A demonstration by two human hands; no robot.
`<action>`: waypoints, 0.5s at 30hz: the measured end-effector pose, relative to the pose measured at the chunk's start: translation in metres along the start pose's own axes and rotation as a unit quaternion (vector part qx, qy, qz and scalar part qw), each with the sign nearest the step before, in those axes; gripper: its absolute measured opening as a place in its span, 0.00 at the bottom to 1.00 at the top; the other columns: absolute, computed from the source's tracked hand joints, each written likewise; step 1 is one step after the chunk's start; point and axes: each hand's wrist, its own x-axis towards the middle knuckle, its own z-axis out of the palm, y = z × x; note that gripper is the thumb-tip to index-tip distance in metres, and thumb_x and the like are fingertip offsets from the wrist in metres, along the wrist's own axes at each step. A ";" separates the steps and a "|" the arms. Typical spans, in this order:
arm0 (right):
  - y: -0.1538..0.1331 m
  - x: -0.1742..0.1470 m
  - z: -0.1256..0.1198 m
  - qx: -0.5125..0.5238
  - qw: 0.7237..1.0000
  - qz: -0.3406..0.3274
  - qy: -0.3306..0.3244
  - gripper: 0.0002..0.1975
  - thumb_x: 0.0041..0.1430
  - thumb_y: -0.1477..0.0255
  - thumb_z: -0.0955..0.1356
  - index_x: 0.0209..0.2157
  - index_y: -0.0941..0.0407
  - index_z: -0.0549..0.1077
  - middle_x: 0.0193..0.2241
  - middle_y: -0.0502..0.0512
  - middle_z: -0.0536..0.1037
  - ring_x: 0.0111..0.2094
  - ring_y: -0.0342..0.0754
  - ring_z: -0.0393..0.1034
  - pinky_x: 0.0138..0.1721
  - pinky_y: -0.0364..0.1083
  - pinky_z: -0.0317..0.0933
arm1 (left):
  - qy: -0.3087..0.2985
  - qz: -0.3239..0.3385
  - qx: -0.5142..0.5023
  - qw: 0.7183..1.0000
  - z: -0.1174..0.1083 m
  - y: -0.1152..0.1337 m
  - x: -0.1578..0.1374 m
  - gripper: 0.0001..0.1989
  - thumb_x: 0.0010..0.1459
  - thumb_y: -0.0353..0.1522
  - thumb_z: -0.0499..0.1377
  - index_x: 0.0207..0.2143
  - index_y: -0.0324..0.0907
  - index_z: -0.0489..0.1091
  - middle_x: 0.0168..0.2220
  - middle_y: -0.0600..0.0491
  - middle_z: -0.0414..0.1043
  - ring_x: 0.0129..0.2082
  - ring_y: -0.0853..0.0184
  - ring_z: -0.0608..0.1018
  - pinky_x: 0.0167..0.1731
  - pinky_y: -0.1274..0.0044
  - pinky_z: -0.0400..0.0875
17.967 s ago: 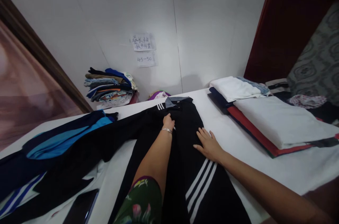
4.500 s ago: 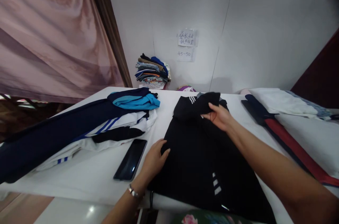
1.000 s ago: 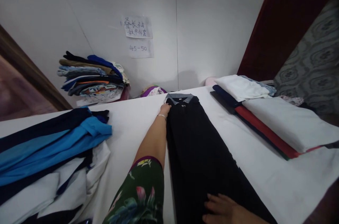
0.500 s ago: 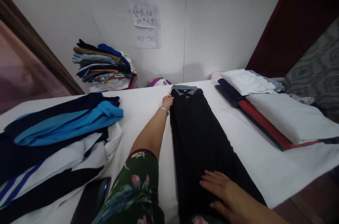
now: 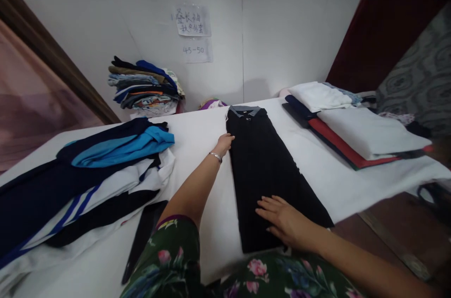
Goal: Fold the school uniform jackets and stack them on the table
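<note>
A black shirt (image 5: 260, 166) with a grey collar lies folded into a long narrow strip on the white-covered table, collar toward the wall. My left hand (image 5: 224, 143), with a bracelet at the wrist, pinches its left edge a little below the collar. Lower down, my right hand (image 5: 282, 219) rests flat on the cloth near the hem, its fingers stretched out. The shirt's near end lies close to my body. Smooth fabric shows between both hands.
At left lies a loose heap of navy, blue and white garments (image 5: 116, 152), beside a black phone (image 5: 143, 237). Folded clothes (image 5: 373, 133) are stacked at right. Another clothes pile (image 5: 146, 86) stands by the wall, below paper signs (image 5: 193, 32). The table's edge (image 5: 355, 213) runs at lower right.
My left hand has slid from beside the collar down the shirt's left edge. The right hand stays flat near the hem. The view has shifted, and the near end of the shirt now shows.
</note>
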 end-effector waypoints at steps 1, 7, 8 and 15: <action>0.000 0.000 0.002 -0.008 1.000 -0.001 0.003 0.29 0.55 0.76 0.66 0.59 0.55 0.66 0.61 0.62 0.63 0.64 0.57 0.53 0.64 0.61 0.44 | 0.005 0.011 0.017 1.000 -0.001 -0.003 -0.007 0.16 0.57 0.34 0.62 0.47 0.39 0.69 0.45 0.48 0.72 0.44 0.62 0.75 0.42 0.70 0.72; 0.001 -0.005 0.011 -0.049 0.998 -0.023 0.026 0.28 0.60 0.66 0.66 0.61 0.56 0.63 0.62 0.65 0.61 0.66 0.58 0.47 0.64 0.64 0.36 | 0.022 0.074 0.091 0.993 -0.007 -0.021 -0.039 0.22 0.45 0.24 0.67 0.45 0.41 0.72 0.43 0.47 0.75 0.50 0.58 0.74 0.45 0.73 0.69; 0.001 -0.006 0.012 -0.057 0.998 -0.024 0.030 0.27 0.61 0.66 0.66 0.61 0.57 0.63 0.62 0.65 0.61 0.66 0.59 0.47 0.64 0.64 0.36 | 0.022 0.081 0.097 0.992 -0.009 -0.024 -0.043 0.22 0.44 0.23 0.67 0.45 0.41 0.72 0.44 0.47 0.75 0.51 0.58 0.73 0.46 0.73 0.69; 0.001 -0.010 0.020 -0.088 0.993 -0.046 0.066 0.24 0.63 0.68 0.64 0.60 0.57 0.65 0.62 0.64 0.62 0.66 0.58 0.47 0.64 0.63 0.37 | 0.013 0.124 0.144 0.982 -0.021 -0.048 -0.079 0.24 0.42 0.21 0.67 0.44 0.42 0.71 0.51 0.45 0.72 0.56 0.58 0.70 0.56 0.72 0.62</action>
